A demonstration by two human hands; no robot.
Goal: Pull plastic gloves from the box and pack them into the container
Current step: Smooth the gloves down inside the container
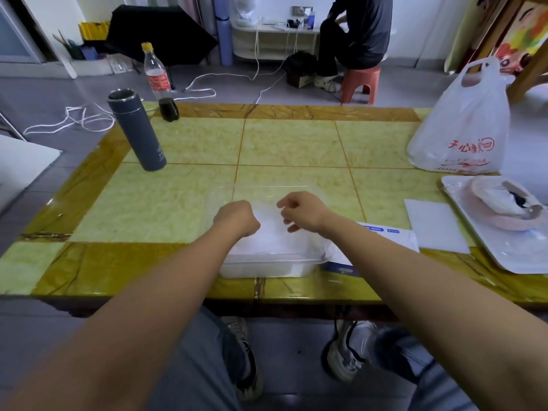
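A clear plastic container (268,266) sits at the near table edge, its clear lid (267,188) lying open behind it. Whitish plastic gloves (275,241) fill it. My left hand (235,218) hovers over the container's left part with fingers curled under, gripping the thin plastic; the fingertips are hidden. My right hand (299,210) is over the right part, fingers and thumb curled, pinching the same film of glove stretched between both hands. The flat blue-and-white glove box (382,232) lies right of the container, partly under my right forearm.
A grey thermos (138,130) and a cola bottle (160,81) stand far left. A white plastic bag (462,126) stands far right; a white tray (510,250) with a pink bowl and a white sheet (436,226) lie at right. A person sits beyond the table.
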